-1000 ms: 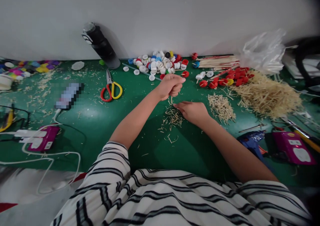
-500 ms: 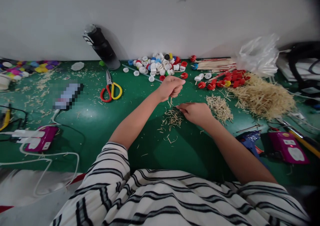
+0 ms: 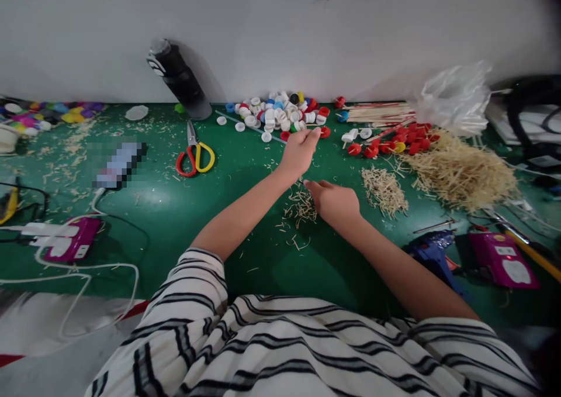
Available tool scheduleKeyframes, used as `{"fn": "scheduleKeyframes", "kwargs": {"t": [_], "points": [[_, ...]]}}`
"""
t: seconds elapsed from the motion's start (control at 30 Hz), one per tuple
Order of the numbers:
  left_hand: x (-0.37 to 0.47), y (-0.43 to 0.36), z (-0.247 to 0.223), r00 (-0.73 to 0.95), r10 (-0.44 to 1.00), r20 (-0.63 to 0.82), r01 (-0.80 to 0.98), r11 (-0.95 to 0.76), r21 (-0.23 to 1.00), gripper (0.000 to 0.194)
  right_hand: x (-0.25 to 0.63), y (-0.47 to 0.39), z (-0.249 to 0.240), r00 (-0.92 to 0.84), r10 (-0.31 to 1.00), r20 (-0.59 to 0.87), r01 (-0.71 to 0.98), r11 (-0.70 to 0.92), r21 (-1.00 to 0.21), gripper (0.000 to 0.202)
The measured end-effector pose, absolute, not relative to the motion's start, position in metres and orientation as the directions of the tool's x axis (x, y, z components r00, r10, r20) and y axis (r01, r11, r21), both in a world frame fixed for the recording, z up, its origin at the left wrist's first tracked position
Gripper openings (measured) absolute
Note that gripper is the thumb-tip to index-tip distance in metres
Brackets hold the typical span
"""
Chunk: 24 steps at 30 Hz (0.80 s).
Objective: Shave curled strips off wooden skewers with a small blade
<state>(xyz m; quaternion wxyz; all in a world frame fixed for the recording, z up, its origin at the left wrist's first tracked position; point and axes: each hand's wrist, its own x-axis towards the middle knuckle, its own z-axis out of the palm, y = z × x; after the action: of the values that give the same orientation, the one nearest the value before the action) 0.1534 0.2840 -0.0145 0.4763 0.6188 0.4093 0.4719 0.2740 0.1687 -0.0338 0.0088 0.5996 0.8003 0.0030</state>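
Green surface [image 3: 258, 256], smooth and faintly shining, is meeting a grey wall [image 3: 272, 34] along its far edge; bare room is opening on the near side, between the hands and the striped shirt [image 3: 307, 350]. Straw heap [image 3: 464, 172], dry and tangled, is spreading at right. Round plastic caps [image 3: 272, 113], mostly white, are crowding the far edge. Dark cylindrical bottle [image 3: 182, 81] is standing left of them. Right hand [image 3: 335, 201] is pointing its fingertips just below the left; its grip is narrow, contents hidden, cannot tell. Left hand [image 3: 301, 150] is keeping a narrow, fist-like grip on straw strands [image 3: 301, 179], a short pale end showing beneath. Scissors [image 3: 195, 154], red and yellow loops, are lying well left. Curled, thin clippings [image 3: 302, 210] are scattering beneath both hands.
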Motion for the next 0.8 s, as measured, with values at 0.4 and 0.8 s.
{"fn": "scheduleKeyframes", "kwargs": {"t": [0.4, 0.8], "points": [[0.155, 0.282, -0.018, 0.141, 0.969, 0.205, 0.056, -0.215, 0.975, 0.057, 0.264, 0.167, -0.032, -0.292, 0.947, -0.132, 0.956, 0.293, -0.010, 0.054], [0.152, 0.281, -0.016, 0.202, 0.959, 0.199, 0.014, -0.206, 0.978, 0.059, 0.280, 0.165, -0.013, -0.260, 0.944, -0.204, 0.963, 0.268, 0.011, 0.044]]}}
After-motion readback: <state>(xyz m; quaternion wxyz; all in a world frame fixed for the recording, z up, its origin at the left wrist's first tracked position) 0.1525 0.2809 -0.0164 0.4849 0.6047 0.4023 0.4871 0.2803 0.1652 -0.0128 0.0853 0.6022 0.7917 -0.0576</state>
